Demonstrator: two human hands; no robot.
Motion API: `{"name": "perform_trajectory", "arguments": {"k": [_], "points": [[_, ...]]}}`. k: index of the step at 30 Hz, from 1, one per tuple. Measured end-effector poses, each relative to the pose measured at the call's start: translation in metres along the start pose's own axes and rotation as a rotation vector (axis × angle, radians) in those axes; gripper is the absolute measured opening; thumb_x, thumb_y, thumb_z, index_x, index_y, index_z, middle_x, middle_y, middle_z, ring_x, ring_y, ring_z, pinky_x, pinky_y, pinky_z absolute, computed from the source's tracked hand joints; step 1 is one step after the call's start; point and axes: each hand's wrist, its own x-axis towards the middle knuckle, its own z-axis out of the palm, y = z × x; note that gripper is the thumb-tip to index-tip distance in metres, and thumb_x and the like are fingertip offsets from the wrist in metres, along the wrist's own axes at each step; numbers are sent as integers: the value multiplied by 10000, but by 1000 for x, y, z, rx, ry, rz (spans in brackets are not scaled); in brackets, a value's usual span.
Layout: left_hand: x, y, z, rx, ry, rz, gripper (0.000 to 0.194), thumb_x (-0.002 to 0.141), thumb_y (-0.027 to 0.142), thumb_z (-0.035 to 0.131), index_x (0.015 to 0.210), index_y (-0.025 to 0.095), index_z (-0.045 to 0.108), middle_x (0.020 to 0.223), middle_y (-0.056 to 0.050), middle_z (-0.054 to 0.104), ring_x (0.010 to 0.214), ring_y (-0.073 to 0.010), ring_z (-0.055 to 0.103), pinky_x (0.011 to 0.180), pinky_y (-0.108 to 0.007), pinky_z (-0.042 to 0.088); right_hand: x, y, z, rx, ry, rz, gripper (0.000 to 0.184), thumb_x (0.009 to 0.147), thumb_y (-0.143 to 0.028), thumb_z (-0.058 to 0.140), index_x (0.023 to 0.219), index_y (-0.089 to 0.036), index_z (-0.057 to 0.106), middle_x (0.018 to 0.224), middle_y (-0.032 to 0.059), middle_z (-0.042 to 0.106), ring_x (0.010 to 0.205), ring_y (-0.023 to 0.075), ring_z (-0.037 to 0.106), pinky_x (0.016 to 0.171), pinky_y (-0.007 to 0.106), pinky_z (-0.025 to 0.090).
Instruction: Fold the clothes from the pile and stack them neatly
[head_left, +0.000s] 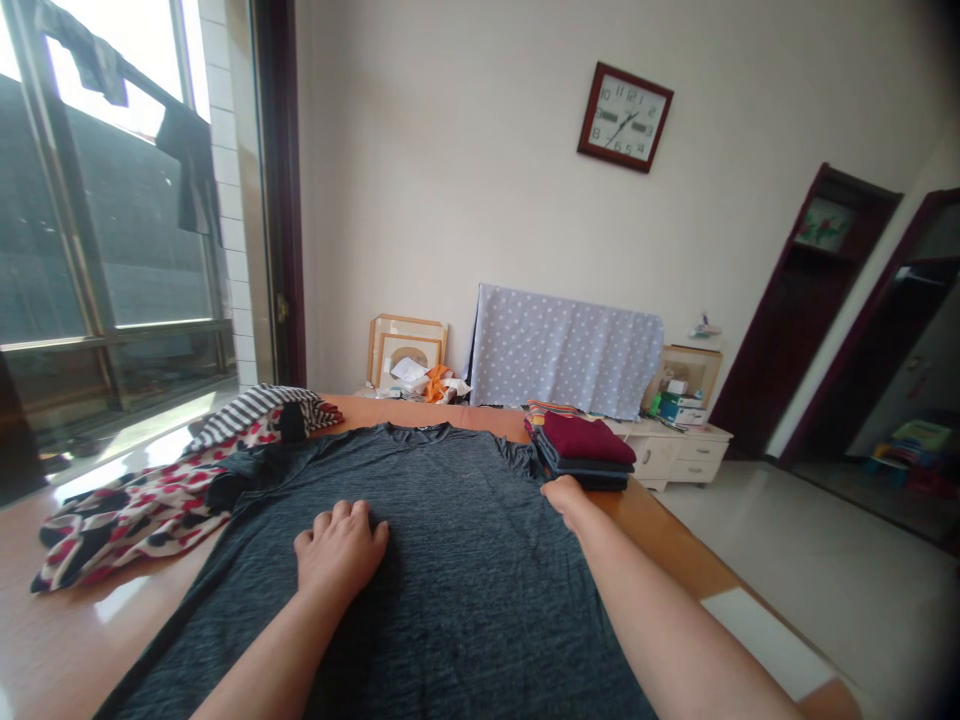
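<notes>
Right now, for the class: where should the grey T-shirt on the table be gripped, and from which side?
Best, I'd judge, at its right edge by the shoulder, coming in from the side with the right hand: the grey T-shirt lies flat, so fingers can slide under that loose edge, while the left hand rests mid-shirt.

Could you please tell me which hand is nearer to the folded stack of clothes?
Right. The right hand is at the near corner of the folded stack; the left hand lies farther away, on the grey T-shirt.
</notes>
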Motion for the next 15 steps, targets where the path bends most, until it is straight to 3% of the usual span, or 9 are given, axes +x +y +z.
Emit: {"name": "perform_trajectory", "arguments": {"k": [8,15], "points": [[2,-2,3,-3,5,7,459,871,573,388,1067,231,622,1245,-151,575,1181,-379,477,931,-546,344,8,0,5,-75,-79,85,137,563,-156,721,591,-174,588,473,-39,491,562,160,530,545,250,414],[2,-2,4,4,15,9,464,872,581,383,1069,235,620,1228,-146,578,1167,-378,482,931,-559,345,12,3,3,-146,-23,44,199,612,-160,725,539,-192,543,518,-5,550,624,186,575,597,270,455]]}}
